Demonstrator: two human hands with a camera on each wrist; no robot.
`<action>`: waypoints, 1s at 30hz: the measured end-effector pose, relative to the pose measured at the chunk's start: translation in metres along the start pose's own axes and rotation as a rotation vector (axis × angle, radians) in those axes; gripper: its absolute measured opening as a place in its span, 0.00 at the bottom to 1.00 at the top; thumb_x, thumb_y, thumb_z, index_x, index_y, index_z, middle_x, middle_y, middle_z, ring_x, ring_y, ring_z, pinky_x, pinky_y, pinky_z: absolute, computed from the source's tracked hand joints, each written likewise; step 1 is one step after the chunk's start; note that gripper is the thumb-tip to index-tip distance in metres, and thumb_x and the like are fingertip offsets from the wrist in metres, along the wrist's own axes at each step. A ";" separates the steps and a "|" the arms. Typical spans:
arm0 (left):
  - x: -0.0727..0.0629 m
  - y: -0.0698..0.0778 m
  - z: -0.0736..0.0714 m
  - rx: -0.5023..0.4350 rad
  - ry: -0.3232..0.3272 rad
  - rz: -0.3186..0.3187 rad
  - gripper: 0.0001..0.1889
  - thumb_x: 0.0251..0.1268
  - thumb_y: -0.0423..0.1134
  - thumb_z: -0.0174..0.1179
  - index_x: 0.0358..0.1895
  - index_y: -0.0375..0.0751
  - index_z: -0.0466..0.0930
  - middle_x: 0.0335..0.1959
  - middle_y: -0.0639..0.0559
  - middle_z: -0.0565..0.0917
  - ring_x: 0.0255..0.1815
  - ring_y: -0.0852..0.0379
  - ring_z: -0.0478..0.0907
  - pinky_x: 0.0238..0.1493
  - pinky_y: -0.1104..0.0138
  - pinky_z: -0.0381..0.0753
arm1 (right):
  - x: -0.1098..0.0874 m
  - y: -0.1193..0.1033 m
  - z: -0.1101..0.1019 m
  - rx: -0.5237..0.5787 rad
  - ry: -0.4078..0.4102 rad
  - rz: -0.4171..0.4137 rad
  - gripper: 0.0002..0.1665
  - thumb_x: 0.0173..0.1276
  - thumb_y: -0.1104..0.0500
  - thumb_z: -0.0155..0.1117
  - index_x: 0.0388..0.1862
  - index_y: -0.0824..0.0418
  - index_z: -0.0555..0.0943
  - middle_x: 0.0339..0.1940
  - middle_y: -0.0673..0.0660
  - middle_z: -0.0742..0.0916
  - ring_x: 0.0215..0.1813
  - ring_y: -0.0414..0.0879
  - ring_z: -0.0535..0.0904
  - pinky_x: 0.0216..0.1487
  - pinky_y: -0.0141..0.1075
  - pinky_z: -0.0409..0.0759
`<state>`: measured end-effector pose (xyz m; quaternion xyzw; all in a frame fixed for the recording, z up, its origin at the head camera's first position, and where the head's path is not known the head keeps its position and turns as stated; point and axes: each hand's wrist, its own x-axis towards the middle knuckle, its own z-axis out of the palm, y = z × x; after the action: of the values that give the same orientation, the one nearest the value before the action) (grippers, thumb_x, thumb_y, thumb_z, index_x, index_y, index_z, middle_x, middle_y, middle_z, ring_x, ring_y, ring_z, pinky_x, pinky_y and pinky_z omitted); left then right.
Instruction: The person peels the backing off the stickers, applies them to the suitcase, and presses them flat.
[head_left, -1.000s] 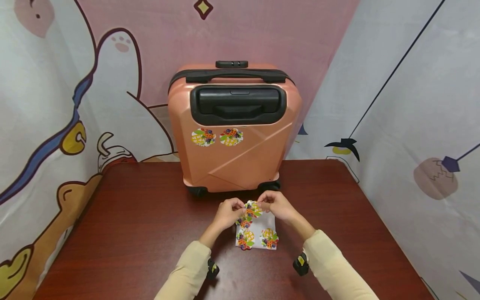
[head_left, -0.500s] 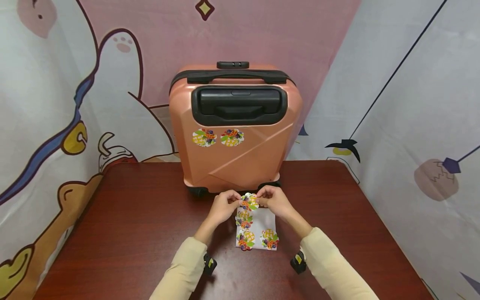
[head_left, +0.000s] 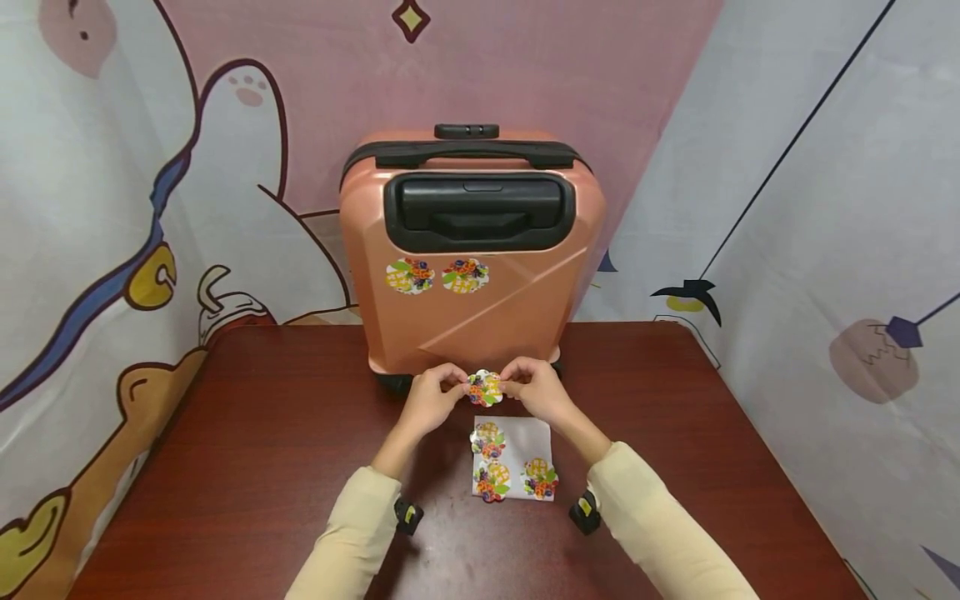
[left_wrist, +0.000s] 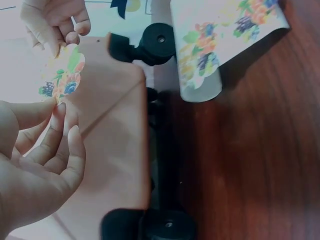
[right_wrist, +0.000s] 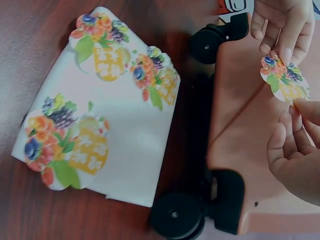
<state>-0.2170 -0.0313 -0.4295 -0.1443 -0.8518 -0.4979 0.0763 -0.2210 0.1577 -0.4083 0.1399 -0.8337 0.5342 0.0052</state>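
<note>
Left hand [head_left: 433, 400]: thumb and finger pinch the left edge of the held fruit sticker [head_left: 484, 388]; the other fingers curl loosely.
Right hand [head_left: 542, 387]: thumb and finger pinch the sticker's right edge.
Held fruit sticker: below centre of the head frame, spanning the gap between both pairs of fingertips, printed side showing.
White backing sheet [head_left: 528, 442]: lower centre, on the reddish-brown table [head_left: 262, 433], just below the held sticker in the frame; it bears three fruit stickers [head_left: 540, 478], two along its left side and one at lower right.
Peach hard-shell suitcase [head_left: 517, 325]: upper centre, upright, with two fruit stickers [head_left: 410, 276] side by side under its black handle recess [head_left: 480, 212].
Cartoon backdrop [head_left: 562, 67]: pink and white, across the top and sides.
Cream sleeves [head_left: 360, 517]: lower left and lower right.
</note>
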 end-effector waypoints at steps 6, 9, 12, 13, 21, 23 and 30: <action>0.003 0.001 -0.013 0.007 0.036 0.030 0.03 0.56 0.33 0.62 0.31 0.36 0.80 0.26 0.51 0.81 0.31 0.52 0.78 0.36 0.57 0.76 | 0.006 -0.012 0.007 0.007 0.015 -0.022 0.07 0.54 0.72 0.64 0.23 0.63 0.77 0.21 0.59 0.81 0.26 0.61 0.77 0.24 0.31 0.73; 0.003 0.001 -0.018 -0.002 0.053 0.029 0.02 0.56 0.32 0.62 0.31 0.37 0.80 0.26 0.51 0.81 0.31 0.52 0.78 0.37 0.56 0.76 | 0.009 -0.016 0.010 -0.001 0.025 -0.023 0.06 0.54 0.71 0.65 0.24 0.62 0.78 0.21 0.58 0.82 0.25 0.55 0.77 0.24 0.32 0.73; 0.003 0.001 -0.024 -0.004 0.077 0.031 0.03 0.56 0.32 0.62 0.31 0.36 0.80 0.26 0.50 0.82 0.30 0.53 0.78 0.35 0.59 0.76 | 0.013 -0.019 0.014 -0.001 0.032 -0.026 0.04 0.54 0.71 0.65 0.25 0.64 0.79 0.22 0.57 0.82 0.24 0.48 0.77 0.25 0.32 0.74; 0.002 0.001 -0.026 -0.004 0.085 0.032 0.04 0.56 0.33 0.62 0.31 0.35 0.80 0.26 0.50 0.82 0.30 0.53 0.78 0.35 0.60 0.76 | 0.015 -0.020 0.016 0.000 0.034 -0.027 0.04 0.54 0.71 0.65 0.26 0.65 0.79 0.22 0.57 0.82 0.24 0.45 0.77 0.25 0.32 0.74; 0.003 -0.002 -0.038 -0.072 0.159 0.043 0.02 0.56 0.30 0.61 0.32 0.35 0.80 0.27 0.46 0.82 0.29 0.51 0.78 0.49 0.56 0.69 | 0.018 -0.042 0.025 0.026 0.056 -0.056 0.03 0.52 0.71 0.66 0.26 0.68 0.80 0.23 0.60 0.83 0.24 0.44 0.74 0.26 0.30 0.70; 0.004 -0.001 -0.042 -0.089 0.179 0.031 0.02 0.57 0.31 0.61 0.32 0.35 0.80 0.27 0.46 0.82 0.29 0.51 0.78 0.50 0.54 0.68 | 0.020 -0.046 0.028 0.013 0.055 -0.059 0.03 0.52 0.71 0.66 0.27 0.69 0.80 0.23 0.60 0.83 0.26 0.45 0.75 0.27 0.31 0.71; 0.004 0.003 -0.055 -0.068 0.240 -0.034 0.03 0.58 0.34 0.62 0.33 0.38 0.81 0.29 0.47 0.82 0.30 0.52 0.76 0.33 0.64 0.73 | 0.031 -0.049 0.038 -0.009 0.087 -0.082 0.04 0.53 0.69 0.67 0.25 0.64 0.80 0.23 0.54 0.83 0.27 0.41 0.75 0.29 0.31 0.72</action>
<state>-0.2204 -0.0765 -0.3989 -0.0719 -0.8213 -0.5415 0.1644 -0.2334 0.0976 -0.3766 0.1507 -0.8286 0.5354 0.0640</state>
